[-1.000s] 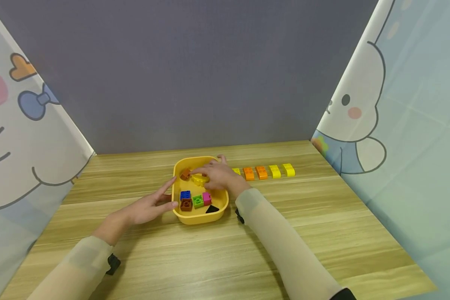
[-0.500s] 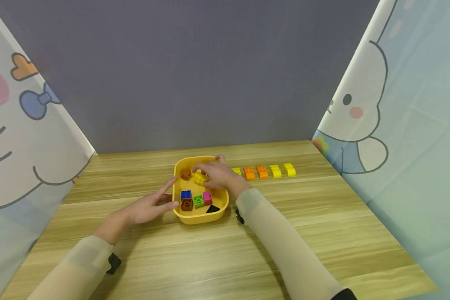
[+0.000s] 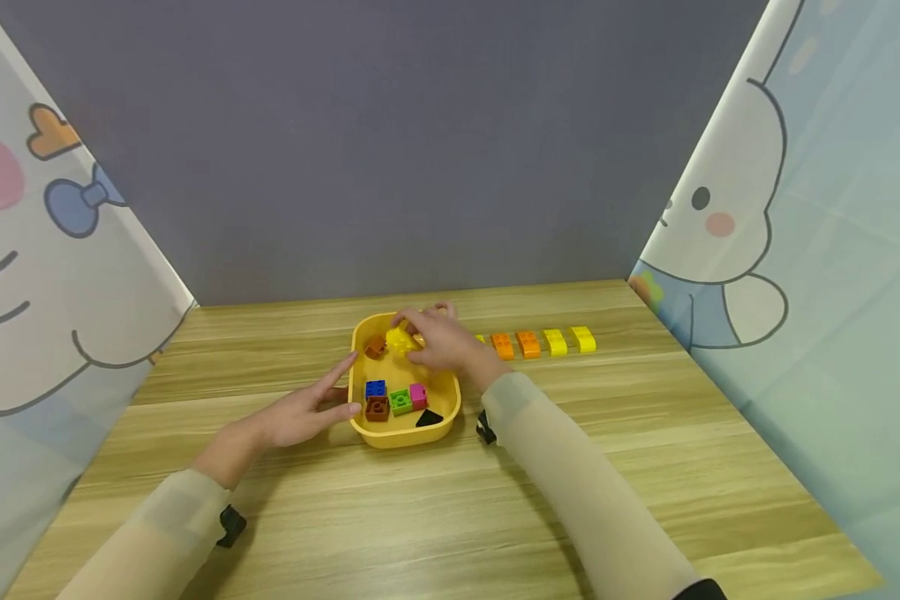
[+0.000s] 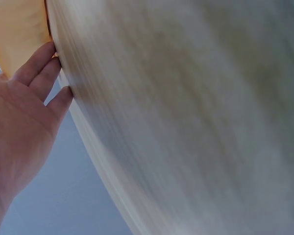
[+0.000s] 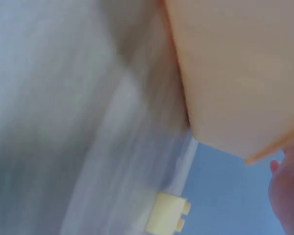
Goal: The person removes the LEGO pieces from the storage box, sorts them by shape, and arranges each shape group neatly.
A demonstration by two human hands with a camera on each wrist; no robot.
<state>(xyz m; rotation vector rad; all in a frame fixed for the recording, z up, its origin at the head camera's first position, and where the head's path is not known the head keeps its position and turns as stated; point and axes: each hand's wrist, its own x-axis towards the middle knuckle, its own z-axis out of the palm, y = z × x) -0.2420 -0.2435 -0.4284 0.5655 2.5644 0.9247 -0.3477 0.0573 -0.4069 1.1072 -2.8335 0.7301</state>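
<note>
A yellow bin [image 3: 405, 439] holds toy bricks. My left hand [image 3: 300, 417] rests on its left side, fingers spread and fairly straight; the left wrist view shows the fingertips of that hand [image 4: 24, 112] by the table, beside the bin wall [image 4: 19, 27]. Over the bin's far part my right hand [image 3: 446, 342] pinches a yellow brick [image 3: 399, 340] between thumb and index finger. Inside lie a reddish-brown brick [image 3: 376, 347], a blue brick [image 3: 376, 389], a brown brick [image 3: 377, 409], a green brick [image 3: 401, 402], a pink brick [image 3: 418, 395] and a black piece [image 3: 429, 418].
To the bin's right runs a row of yellow and orange bricks, among them an orange brick [image 3: 528, 344] and a yellow brick [image 3: 583, 339] at its end. The row's left end is partly behind my right hand. A grey panel [image 3: 405, 150] stands behind the wooden table [image 3: 390, 525].
My right hand has shifted slightly away from me and raised the yellow brick from among the others in the bin. The left hand keeps its place on the bin's side.
</note>
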